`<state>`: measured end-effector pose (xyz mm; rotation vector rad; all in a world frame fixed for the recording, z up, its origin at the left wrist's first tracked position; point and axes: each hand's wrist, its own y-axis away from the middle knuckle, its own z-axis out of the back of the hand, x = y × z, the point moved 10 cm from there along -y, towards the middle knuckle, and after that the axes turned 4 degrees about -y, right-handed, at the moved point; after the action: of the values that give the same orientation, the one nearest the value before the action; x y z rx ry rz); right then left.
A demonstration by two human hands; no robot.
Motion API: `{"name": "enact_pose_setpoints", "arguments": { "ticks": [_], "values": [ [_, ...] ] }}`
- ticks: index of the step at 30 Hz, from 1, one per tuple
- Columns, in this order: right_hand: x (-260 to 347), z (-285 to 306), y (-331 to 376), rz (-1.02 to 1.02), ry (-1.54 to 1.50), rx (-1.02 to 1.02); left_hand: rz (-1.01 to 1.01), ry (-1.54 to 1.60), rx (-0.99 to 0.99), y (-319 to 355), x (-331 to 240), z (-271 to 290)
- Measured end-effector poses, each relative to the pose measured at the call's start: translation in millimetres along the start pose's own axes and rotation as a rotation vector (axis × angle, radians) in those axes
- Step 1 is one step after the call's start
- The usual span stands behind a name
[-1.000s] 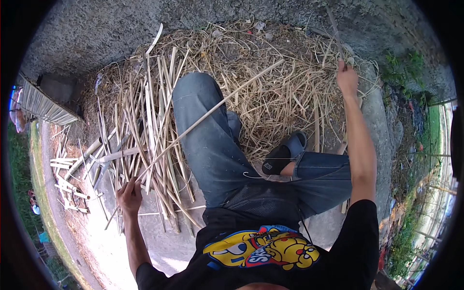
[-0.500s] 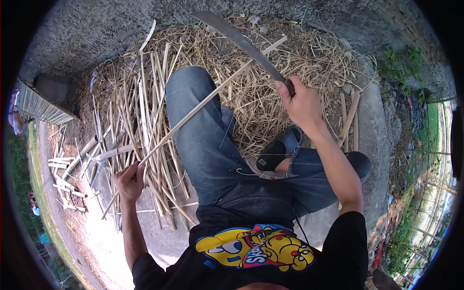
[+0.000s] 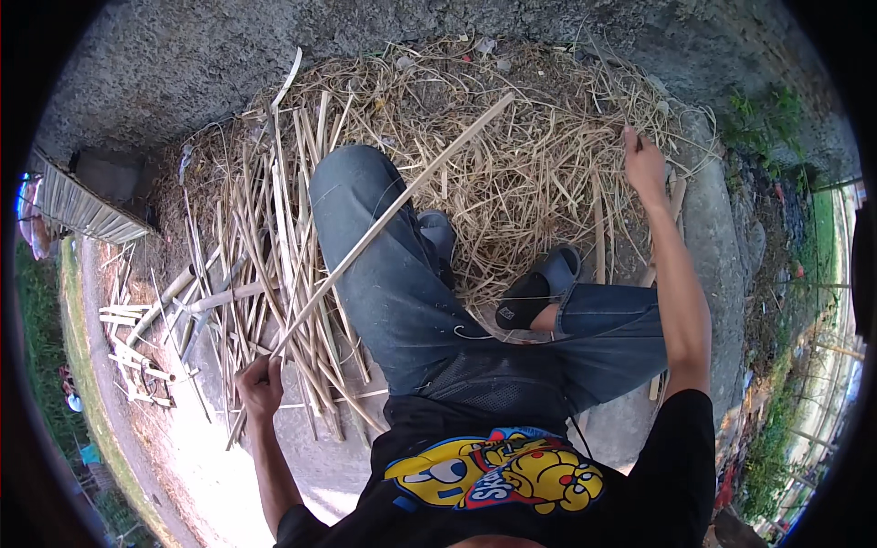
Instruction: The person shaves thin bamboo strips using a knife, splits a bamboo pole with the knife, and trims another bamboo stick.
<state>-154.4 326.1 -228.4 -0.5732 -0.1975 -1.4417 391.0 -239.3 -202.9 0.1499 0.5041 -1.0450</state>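
Observation:
A long pale bamboo strip (image 3: 402,203) slants up across my raised knee, its far end over the straw-like shavings. My left hand (image 3: 259,388) is closed around its lower end, beside a heap of strips. Away to the right, my right hand (image 3: 647,172) is closed in a fist, well apart from the strip. It grips a machete, whose blade is hard to make out and shows only as a thin, blurred streak beyond the fist.
Cut bamboo strips (image 3: 283,210) lie heaped left of my knee. Tangled shavings (image 3: 521,192) cover the ground ahead, up to a rough grey wall (image 3: 365,36). My legs (image 3: 365,265) are bent in front of me. Short bamboo pieces (image 3: 137,365) lie farther left.
My right hand has swung the machete outward to the right and farther ahead, off the strip it crossed. My left hand and the strip's lower end have shifted slightly right and nearer.

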Motion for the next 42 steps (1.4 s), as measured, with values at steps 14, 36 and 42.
{"name": "enact_pose_setpoints", "arguments": {
  "ticks": [14, 36, 42],
  "values": [
    [127, -15, 130, -0.150, -1.151, 0.446, 0.188, 0.411, 0.370, -37, -39, -54],
    [197, -65, 197, -0.473, -1.277, 0.877, -0.269, -0.162, -0.205, -76, -130, -19],
    [178, -59, 158, -0.490, -1.361, 0.697, -0.259, -0.145, -0.218, -82, -135, -15]
  ]
}}
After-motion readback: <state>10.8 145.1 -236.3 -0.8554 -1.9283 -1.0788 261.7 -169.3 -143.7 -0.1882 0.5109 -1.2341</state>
